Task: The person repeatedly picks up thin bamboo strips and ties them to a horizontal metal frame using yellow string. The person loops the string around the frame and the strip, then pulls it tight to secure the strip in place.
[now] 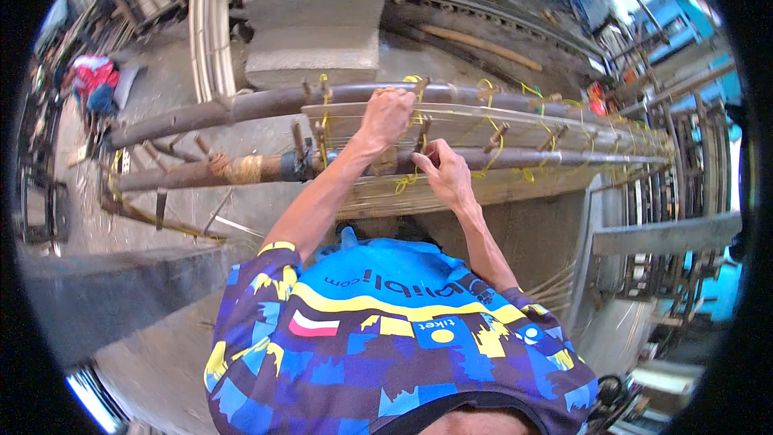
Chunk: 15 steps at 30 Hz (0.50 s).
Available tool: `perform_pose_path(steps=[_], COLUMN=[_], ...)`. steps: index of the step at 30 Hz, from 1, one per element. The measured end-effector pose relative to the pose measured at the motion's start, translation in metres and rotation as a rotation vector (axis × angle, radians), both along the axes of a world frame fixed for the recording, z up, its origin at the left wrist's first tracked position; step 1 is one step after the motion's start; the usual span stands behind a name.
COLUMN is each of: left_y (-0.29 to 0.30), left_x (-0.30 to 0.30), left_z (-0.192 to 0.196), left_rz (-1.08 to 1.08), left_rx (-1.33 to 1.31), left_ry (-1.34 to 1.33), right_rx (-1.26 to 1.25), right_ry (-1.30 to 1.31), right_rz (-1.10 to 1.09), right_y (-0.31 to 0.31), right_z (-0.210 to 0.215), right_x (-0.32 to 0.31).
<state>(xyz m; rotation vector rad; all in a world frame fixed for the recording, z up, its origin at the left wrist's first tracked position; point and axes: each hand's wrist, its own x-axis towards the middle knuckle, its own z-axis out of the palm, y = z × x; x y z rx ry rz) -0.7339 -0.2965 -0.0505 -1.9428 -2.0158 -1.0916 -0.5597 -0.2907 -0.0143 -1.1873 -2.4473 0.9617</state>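
short brown wooden peg [423, 134], its long axis crosswise to the dark round pole [515, 160], between the tightly curled left hand [390, 116] and nearer, half-curled right hand [447, 174]; any hold indiscernible.

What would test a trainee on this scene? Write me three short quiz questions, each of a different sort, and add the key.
1. Which hand is at the farther of the two long bars: the left hand or the right hand?
2. What colour are the cords tied along them? A) red B) yellow C) white
3. True or false: long sleeves cover the person's forearms down to the wrists.

Key:
1. The left hand.
2. B.
3. False; the forearms are bare.
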Motion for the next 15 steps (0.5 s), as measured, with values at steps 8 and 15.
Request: perform_pose_path(steps=[8, 15], left_y=[-0.004, -0.010], left_x=[0.005, 0.012], left_z=[-0.002, -0.005], left_rz=[0.081, 0.123], left_rx=[-0.040, -0.189], left_ry=[0.140, 0.042], right_rx=[-0.053, -0.586], right_ry=[-0.055, 0.491], right_rz=[0.140, 0.171], right_y=[0.005, 0.053], right_z=[0.010, 0.067], right_x=[0.000, -0.057])
